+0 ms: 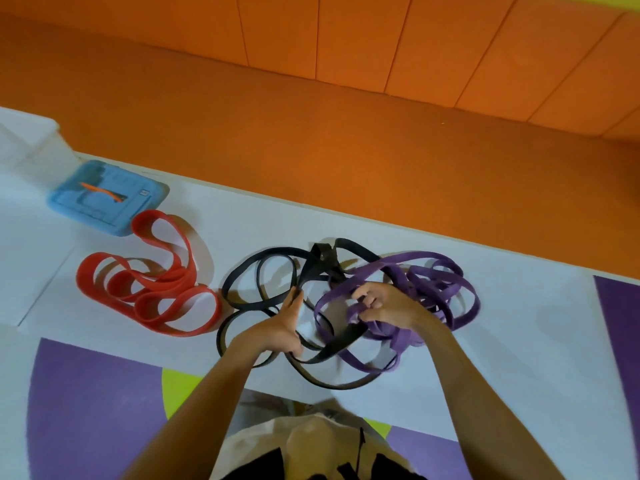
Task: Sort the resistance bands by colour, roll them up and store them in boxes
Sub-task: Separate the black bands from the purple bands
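Bare white mat [519,306] right of the purple bands [446,271], slim gap between red bands [152,289] and black bands [242,271], black and purple loops intertwined, blue box [104,195] just behind the red.

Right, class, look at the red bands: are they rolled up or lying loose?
Loose. The red bands sprawl in open, overlapping loops on the white mat, beside the black bands; none is coiled.

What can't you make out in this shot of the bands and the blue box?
Head view only.
- count of black bands and purple bands: tangled loops overlap, and the right hand covers part.
- left hand: its own back hides whether it holds a band.
- blue box label: blurred, too small.
- white object: cut off by the left edge.
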Motion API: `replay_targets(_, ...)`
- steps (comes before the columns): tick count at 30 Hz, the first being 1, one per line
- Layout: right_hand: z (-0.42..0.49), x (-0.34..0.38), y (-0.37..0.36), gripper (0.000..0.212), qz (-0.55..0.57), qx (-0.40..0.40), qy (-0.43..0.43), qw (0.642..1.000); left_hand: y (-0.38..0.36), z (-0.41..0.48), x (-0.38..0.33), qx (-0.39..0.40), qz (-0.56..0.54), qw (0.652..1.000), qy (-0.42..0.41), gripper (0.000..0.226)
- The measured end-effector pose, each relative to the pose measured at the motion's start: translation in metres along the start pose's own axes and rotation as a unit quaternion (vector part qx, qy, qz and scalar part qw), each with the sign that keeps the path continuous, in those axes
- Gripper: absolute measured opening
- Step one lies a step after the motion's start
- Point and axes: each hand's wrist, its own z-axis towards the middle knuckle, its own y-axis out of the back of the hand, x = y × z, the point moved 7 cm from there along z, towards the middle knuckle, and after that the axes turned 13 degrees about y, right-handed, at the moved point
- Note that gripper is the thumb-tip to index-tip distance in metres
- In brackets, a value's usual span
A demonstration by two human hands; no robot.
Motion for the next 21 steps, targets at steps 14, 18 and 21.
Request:
replay_targets(14,0.040,-0.014,-0.095,0.060,-0.225,0.041,-0.056,0.972,-0.012,-0.012,0.025,-0.151,0.026,0.988,-0.001,0.124)
replay_targets(18,0.051,-0.008,-0.131,0.065,-0.364,0.072,-0.041,0.928,-0.013,-0.012,0.039,-0.162,-0.005,0.987,0.009,0.134)
replay_targets(21,0.051,-0.013,-0.142,0.033,-0.412,0.054,-0.025,0.909,-0.013,-0.013,0.042,-0.174,-0.022,0.985,0.009,0.136)
